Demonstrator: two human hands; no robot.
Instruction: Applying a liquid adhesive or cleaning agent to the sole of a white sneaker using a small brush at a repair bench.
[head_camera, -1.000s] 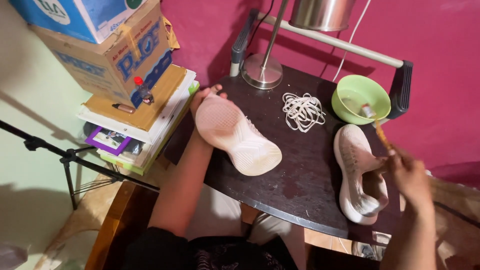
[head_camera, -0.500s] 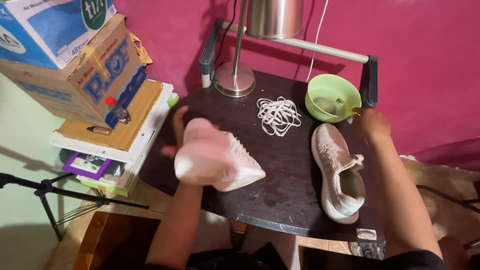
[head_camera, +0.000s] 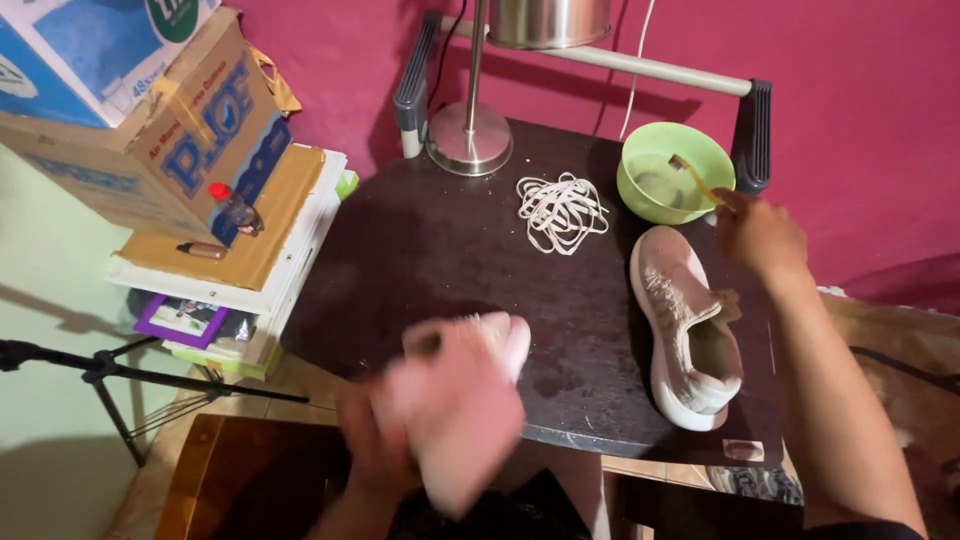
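Observation:
My left hand (head_camera: 372, 445) grips a pale pink shoe (head_camera: 462, 395) near the front edge of the dark table (head_camera: 420, 240); both are blurred by motion. My right hand (head_camera: 758, 232) holds a toothbrush (head_camera: 692, 176) whose head dips into a green bowl (head_camera: 674, 174) at the back right. A second pink shoe (head_camera: 688, 322) lies on the table just below that hand, its opening facing up. A heap of white laces (head_camera: 560, 210) sits left of the bowl.
A metal lamp base (head_camera: 468, 138) stands at the table's back. Cardboard boxes (head_camera: 150, 110) on stacked books sit to the left, with a small bottle (head_camera: 232, 208). A tripod leg (head_camera: 120, 375) crosses the lower left. The wall behind is magenta.
My left hand has pulled the pink shoe from the table's left side toward me. My right hand has moved from beside the other shoe up to the green bowl.

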